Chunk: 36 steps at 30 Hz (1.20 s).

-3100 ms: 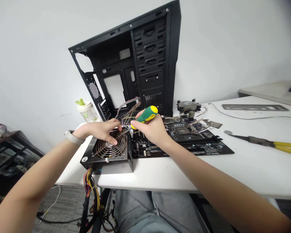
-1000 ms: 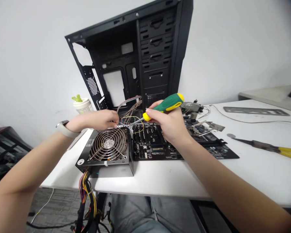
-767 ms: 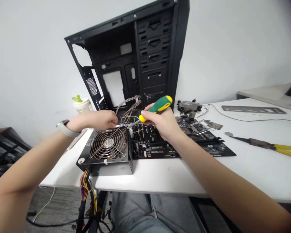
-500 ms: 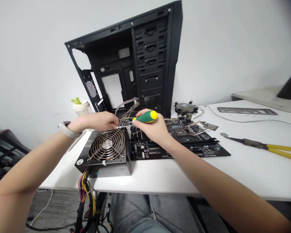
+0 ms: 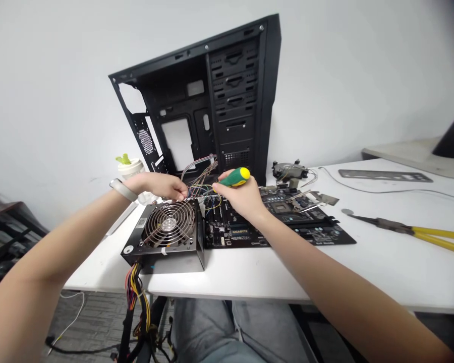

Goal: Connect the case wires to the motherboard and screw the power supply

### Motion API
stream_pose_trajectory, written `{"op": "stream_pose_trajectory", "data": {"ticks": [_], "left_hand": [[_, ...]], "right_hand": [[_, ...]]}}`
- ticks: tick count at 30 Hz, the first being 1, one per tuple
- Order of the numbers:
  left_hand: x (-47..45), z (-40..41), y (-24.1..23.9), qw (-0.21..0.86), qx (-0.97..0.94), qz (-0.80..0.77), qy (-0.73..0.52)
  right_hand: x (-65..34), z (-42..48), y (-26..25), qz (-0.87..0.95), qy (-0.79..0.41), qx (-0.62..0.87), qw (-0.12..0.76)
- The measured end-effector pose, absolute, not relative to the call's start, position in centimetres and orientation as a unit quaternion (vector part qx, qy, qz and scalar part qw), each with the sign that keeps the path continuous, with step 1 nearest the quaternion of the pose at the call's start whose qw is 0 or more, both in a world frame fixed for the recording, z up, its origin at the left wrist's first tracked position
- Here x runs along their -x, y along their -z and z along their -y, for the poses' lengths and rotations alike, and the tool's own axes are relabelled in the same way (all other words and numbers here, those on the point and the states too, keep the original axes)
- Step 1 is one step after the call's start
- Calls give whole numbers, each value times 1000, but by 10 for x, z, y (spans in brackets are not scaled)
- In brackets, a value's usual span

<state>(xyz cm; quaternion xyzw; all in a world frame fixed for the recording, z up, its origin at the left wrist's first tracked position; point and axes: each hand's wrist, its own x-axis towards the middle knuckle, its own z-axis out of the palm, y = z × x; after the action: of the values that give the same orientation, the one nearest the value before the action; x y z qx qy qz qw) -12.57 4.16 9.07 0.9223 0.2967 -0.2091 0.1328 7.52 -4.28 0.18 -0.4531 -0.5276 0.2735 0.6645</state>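
My right hand [image 5: 242, 197] is closed around a screwdriver [image 5: 232, 178] with a green and yellow handle. Its shaft points left, toward the thin coloured wires [image 5: 202, 185] between my hands. Fingers pinched, my left hand [image 5: 170, 186] is just behind the power supply [image 5: 177, 259], near those wires; whatever it grips is too small to make out. The power supply lies with its round fan grille [image 5: 169, 223] facing up. Beside it, a black Gigabyte motherboard [image 5: 249, 238] lies flat, partly covered by my right hand and forearm. The black computer case [image 5: 270, 101] stands open behind.
Yellow-handled pliers [image 5: 397, 227] lie at the right of the white table [image 5: 393, 272]. Farther back are a CPU cooler fan [image 5: 288, 170] and a metal I/O plate [image 5: 385, 175]. A white cup [image 5: 130, 168] stands left of the case. Power cables [image 5: 138, 297] hang over the front edge.
The view has shifted slightly. My right hand and the screwdriver appear a little farther right, with the shaft still toward the wires. My left hand stays pinched behind the power supply.
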Motion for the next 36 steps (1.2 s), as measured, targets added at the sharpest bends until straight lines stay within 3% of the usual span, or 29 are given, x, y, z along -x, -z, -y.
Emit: {"op": "stream_pose_trajectory", "data": {"ticks": [14, 21, 24, 30, 36], "left_hand": [[136, -27, -99, 84, -917, -335, 200], [157, -14, -144, -17, -907, -405, 119], [168, -11, -156, -4, -885, -461, 64], [177, -1, -121, 142, -841, -520, 36], [167, 13, -90, 68, -827, -553, 80]], "right_hand": [[-76, 45, -7, 511, -288, 456, 669], [-79, 41, -2, 521, -268, 466, 663], [-80, 40, -1, 521, -264, 467, 665], [-81, 38, -3, 502, -288, 463, 671], [-84, 36, -2, 502, -290, 466, 668]]}}
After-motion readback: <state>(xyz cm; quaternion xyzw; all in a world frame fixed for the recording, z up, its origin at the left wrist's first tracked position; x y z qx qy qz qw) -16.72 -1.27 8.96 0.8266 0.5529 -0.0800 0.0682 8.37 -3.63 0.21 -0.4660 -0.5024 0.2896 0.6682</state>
